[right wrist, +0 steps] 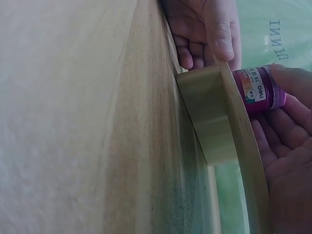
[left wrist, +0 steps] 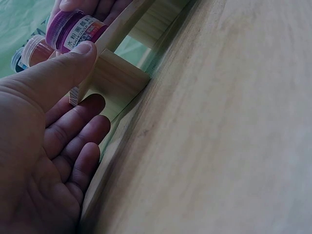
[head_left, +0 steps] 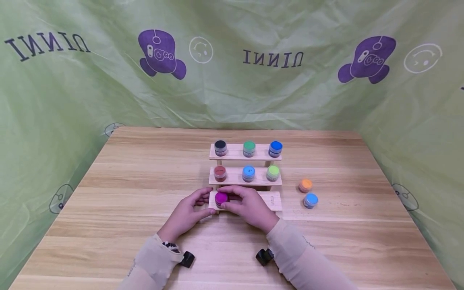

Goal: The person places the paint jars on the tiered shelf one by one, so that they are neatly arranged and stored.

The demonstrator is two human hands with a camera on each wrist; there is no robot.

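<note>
A purple paint jar (head_left: 221,199) stands at the left end of the lowest tier of a wooden three-tier stand (head_left: 253,207). My right hand (head_left: 250,204) pinches this jar between thumb and fingers; the right wrist view shows the jar's base (right wrist: 253,92) against the shelf board. Beside the same end of the tier is my left hand (head_left: 188,212), its fingers loosely bent and its thumb by the board's edge. In the left wrist view, the left thumb (left wrist: 78,61) lies close to the jar, and the other fingers are beside the shelf's wooden leg (left wrist: 117,78).
Black (head_left: 220,148), green (head_left: 249,149) and dark blue jars (head_left: 275,149) stand on the top tier. The middle tier bears brown (head_left: 220,173), light blue (head_left: 248,173) and lime jars (head_left: 273,173). Right of the stand, an orange jar (head_left: 305,185) and another blue jar (head_left: 310,200) rest on the table (head_left: 348,241).
</note>
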